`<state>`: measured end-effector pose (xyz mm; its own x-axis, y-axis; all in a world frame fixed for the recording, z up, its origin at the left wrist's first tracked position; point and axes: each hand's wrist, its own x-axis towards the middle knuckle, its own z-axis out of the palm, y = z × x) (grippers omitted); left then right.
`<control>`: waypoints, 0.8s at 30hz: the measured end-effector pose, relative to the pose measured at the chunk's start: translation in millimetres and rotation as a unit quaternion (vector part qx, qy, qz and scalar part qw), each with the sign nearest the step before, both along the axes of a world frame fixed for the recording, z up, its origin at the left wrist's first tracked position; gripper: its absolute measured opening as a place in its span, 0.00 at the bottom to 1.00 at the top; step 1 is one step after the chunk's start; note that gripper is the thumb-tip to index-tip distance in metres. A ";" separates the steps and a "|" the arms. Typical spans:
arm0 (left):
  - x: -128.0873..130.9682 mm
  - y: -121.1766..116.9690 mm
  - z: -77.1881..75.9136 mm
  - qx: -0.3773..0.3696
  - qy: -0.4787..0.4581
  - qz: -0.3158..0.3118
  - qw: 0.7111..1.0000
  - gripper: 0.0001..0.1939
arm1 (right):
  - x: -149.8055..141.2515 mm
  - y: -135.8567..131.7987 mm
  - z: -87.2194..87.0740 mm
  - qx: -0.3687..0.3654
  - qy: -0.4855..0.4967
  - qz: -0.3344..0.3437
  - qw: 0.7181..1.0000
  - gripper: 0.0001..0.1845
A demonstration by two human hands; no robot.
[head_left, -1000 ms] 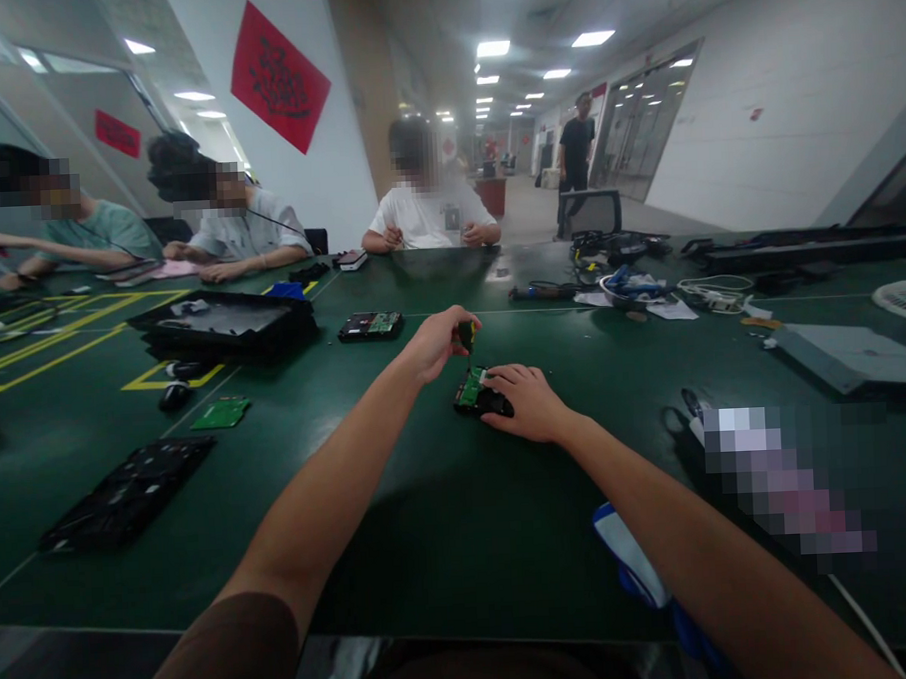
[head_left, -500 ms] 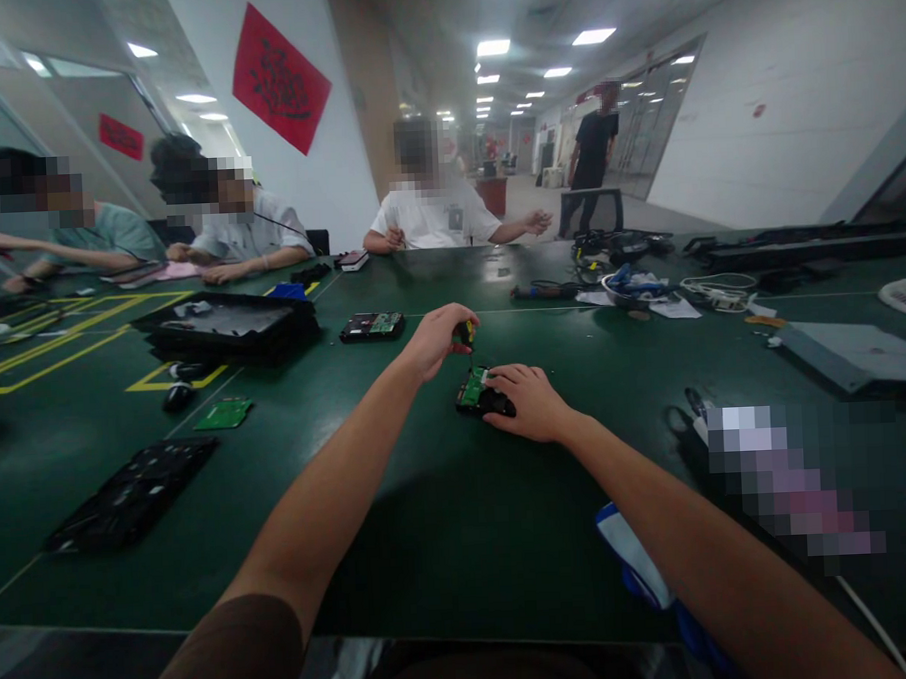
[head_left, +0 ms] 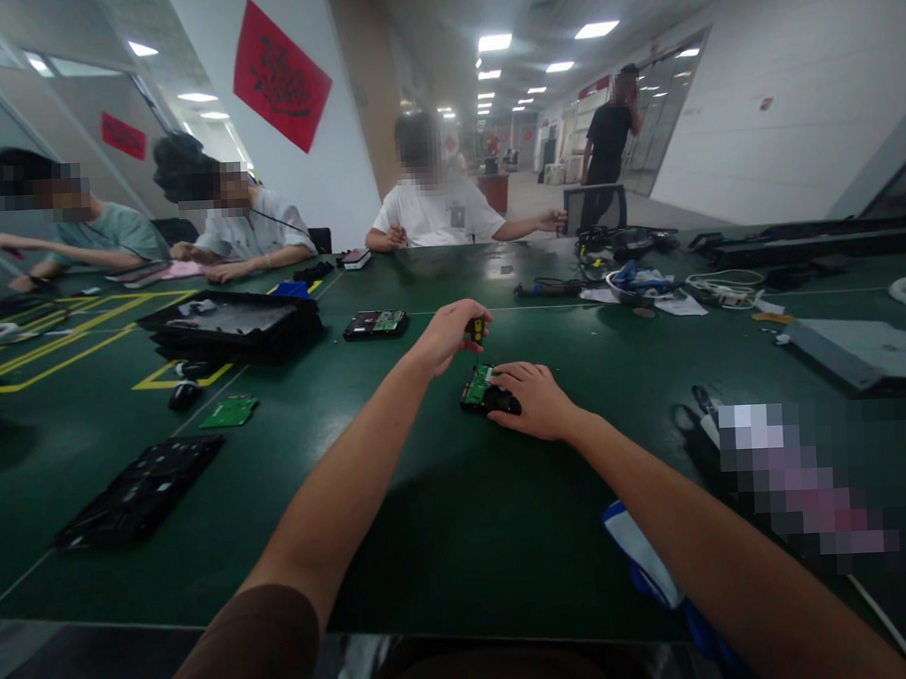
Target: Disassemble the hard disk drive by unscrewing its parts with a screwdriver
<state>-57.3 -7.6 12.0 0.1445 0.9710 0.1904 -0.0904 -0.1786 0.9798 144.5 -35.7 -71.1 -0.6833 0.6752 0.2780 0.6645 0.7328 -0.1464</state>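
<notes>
My left hand [head_left: 457, 334] is closed around the black and yellow handle of a screwdriver [head_left: 477, 330]. The screwdriver stands upright, its thin shaft pointing down at the far edge of a hard drive [head_left: 479, 388] with a green circuit board. Whether the tip sits in a screw is too small to tell. My right hand [head_left: 535, 399] lies over the right side of the drive, fingers on its top and thumb along the near edge, gripping it against the green table [head_left: 462, 539].
Another hard drive [head_left: 375, 324] lies beyond my left hand. To the left are a loose green circuit board [head_left: 229, 411], a black plastic part [head_left: 140, 490] and stacked black trays [head_left: 231, 319]. A metal case [head_left: 866, 346] and cables [head_left: 631, 284] lie right. A person [head_left: 432, 205] sits opposite.
My left hand has turned slightly around the screwdriver, showing more of its yellow marking. My right hand stays on the drive. The person opposite has moved a hand to a chair back.
</notes>
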 end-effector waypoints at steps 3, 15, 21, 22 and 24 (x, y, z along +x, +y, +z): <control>1.8 1.7 -2.0 -0.036 -0.031 -0.035 0.998 0.12 | -0.8 -0.3 -0.7 0.004 0.004 0.001 1.000 0.31; 3.7 1.3 -4.1 0.001 -0.012 0.054 0.998 0.10 | 0.1 1.3 -2.4 0.008 0.004 0.002 1.000 0.31; -0.9 6.1 -5.6 -0.064 -0.064 0.030 0.995 0.11 | 0.0 0.8 -2.3 0.002 0.001 -0.001 1.000 0.31; -1.9 7.3 -6.0 -0.066 -0.064 0.032 0.995 0.11 | 0.1 1.0 -2.5 0.002 0.002 -0.002 1.000 0.31; -3.5 9.5 -6.7 -0.064 -0.060 0.039 0.995 0.11 | 0.3 1.5 -2.9 0.004 0.004 -0.003 1.000 0.32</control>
<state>-60.8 1.9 5.3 0.0508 0.9959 0.0749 -0.1997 -0.0634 0.9778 144.7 -34.3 -74.0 -0.6773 0.6766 0.2889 0.6676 0.7302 -0.1452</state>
